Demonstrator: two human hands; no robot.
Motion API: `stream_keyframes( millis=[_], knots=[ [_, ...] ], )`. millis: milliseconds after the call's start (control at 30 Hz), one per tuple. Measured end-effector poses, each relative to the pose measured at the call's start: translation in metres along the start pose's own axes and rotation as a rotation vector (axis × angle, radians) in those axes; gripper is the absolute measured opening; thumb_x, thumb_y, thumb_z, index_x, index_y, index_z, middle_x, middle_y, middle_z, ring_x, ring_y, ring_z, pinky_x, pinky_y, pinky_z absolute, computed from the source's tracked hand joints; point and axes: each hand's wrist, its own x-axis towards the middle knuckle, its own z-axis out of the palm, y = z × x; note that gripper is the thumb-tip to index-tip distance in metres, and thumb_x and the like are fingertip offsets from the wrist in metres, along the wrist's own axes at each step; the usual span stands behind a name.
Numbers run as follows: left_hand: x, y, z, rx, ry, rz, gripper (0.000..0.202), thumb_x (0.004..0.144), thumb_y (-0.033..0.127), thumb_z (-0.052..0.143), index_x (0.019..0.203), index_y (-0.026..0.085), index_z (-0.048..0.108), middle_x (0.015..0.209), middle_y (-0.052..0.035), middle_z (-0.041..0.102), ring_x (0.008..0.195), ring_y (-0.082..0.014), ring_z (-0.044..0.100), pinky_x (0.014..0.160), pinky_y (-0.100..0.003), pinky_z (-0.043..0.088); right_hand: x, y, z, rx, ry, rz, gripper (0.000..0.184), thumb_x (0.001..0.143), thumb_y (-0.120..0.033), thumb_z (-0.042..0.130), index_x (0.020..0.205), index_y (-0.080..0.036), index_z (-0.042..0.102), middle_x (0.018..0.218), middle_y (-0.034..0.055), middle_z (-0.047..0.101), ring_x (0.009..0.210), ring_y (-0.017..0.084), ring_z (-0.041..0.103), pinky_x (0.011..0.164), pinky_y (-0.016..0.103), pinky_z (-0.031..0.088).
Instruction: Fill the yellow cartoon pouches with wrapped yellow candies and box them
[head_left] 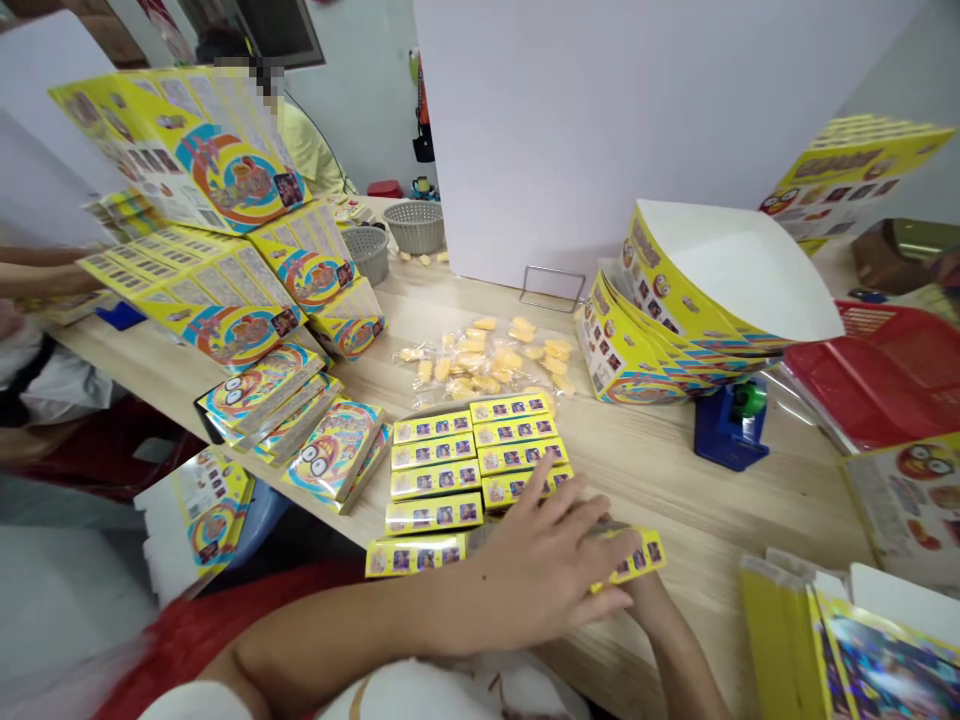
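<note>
Our left hand [547, 575] lies flat and unclenched, fingers spread, on a small yellow pack [637, 556], seemingly pressing it to the table [675, 470]. Our right hand is hidden underneath (only its forearm [675, 650] shows), so we cannot tell its grip. Left of the rows of packs [450, 475] lie flat printed cartons [330, 450]. The held pack lies just right of those rows, face up, its long axis running left to right and tilted slightly away, roughly parallel to them. Farther right stands a blue tape dispenser [731, 425].
</note>
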Motion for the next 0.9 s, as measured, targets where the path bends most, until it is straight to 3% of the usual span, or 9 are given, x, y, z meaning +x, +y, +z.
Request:
stream_keyframes(
  millis=[133, 267, 333, 433, 500, 567, 700, 900],
  knots=[
    [-0.018, -0.015, -0.006, 0.043, -0.023, -0.149, 0.047, 0.091, 0.046, 0.033, 0.134, 0.030, 0.036, 0.135, -0.0029, 0.046, 0.130, -0.0263, 0.032, 0.110, -0.053, 0.012, 0.010, -0.003, -0.007, 0.105, -0.107, 0.023, 0.033, 0.084, -0.036, 0.043, 0.111, -0.026, 0.060, 0.102, 0.0081, 0.069, 0.090, 0.027, 0.066, 0.073, 0.039, 0.054],
    [-0.043, -0.039, -0.002, 0.164, -0.053, -0.290, 0.058, 0.085, 0.057, 0.035, 0.137, 0.030, 0.032, 0.140, -0.0078, 0.040, 0.132, -0.0317, 0.028, 0.106, -0.057, 0.016, 0.012, -0.012, -0.031, 0.069, -0.144, 0.081, 0.032, 0.081, -0.033, 0.047, 0.109, -0.022, 0.058, 0.103, 0.0093, 0.069, 0.086, 0.026, 0.066, 0.075, 0.039, 0.053],
    [-0.051, -0.045, 0.002, 0.194, -0.072, -0.302, 0.070, 0.080, 0.065, 0.034, 0.139, 0.027, 0.029, 0.144, -0.0105, 0.033, 0.134, -0.0335, 0.023, 0.106, -0.056, 0.015, 0.013, -0.026, -0.049, -0.019, 0.007, 0.114, 0.034, 0.082, -0.035, 0.044, 0.111, -0.021, 0.056, 0.104, 0.0110, 0.068, 0.087, 0.026, 0.066, 0.077, 0.042, 0.052],
    [-0.057, -0.046, 0.007, 0.197, -0.089, -0.274, 0.090, 0.074, 0.074, 0.029, 0.143, 0.016, 0.018, 0.147, -0.0136, 0.025, 0.137, -0.0343, 0.012, 0.108, -0.054, 0.011, 0.027, -0.062, -0.063, -0.200, 0.331, 0.055, 0.039, 0.087, -0.039, 0.040, 0.119, -0.020, 0.052, 0.119, 0.0138, 0.059, 0.109, 0.027, 0.056, 0.092, 0.046, 0.045],
    [-0.061, -0.045, 0.009, 0.220, -0.092, -0.257, 0.098, 0.073, 0.076, 0.027, 0.142, 0.008, 0.015, 0.147, -0.0167, 0.023, 0.137, -0.0339, 0.009, 0.109, -0.052, 0.009, 0.043, -0.085, -0.053, -0.276, 0.334, -0.102, 0.044, 0.089, -0.035, 0.038, 0.129, -0.018, 0.043, 0.133, 0.0150, 0.048, 0.124, 0.026, 0.043, 0.100, 0.046, 0.037],
    [-0.066, -0.044, 0.011, 0.269, -0.087, -0.275, 0.097, 0.073, 0.075, 0.028, 0.141, 0.006, 0.019, 0.146, -0.0191, 0.024, 0.137, -0.0340, 0.012, 0.109, -0.052, 0.010, 0.058, -0.098, -0.032, -0.381, 0.215, -0.207, 0.046, 0.091, -0.032, 0.034, 0.133, -0.014, 0.038, 0.140, 0.0169, 0.040, 0.130, 0.027, 0.033, 0.103, 0.050, 0.032],
    [-0.075, -0.045, 0.013, 0.331, -0.093, -0.371, 0.081, 0.074, 0.070, 0.037, 0.139, 0.024, 0.029, 0.144, -0.0129, 0.033, 0.134, -0.0360, 0.021, 0.105, -0.059, 0.015, 0.067, -0.093, 0.002, -0.596, 0.055, -0.235, 0.047, 0.092, -0.032, 0.029, 0.134, -0.012, 0.037, 0.140, 0.0174, 0.039, 0.132, 0.031, 0.029, 0.102, 0.059, 0.025],
    [-0.076, -0.044, 0.013, 0.318, -0.075, -0.298, 0.070, 0.077, 0.056, 0.051, 0.138, 0.042, 0.021, 0.146, -0.0082, 0.030, 0.132, -0.0375, 0.025, 0.102, -0.059, 0.023, 0.088, -0.084, -0.010, -0.623, 0.044, -0.325, 0.050, 0.091, -0.042, 0.030, 0.126, -0.012, 0.047, 0.142, 0.0199, 0.034, 0.133, 0.033, 0.025, 0.102, 0.059, 0.024]
  ],
)
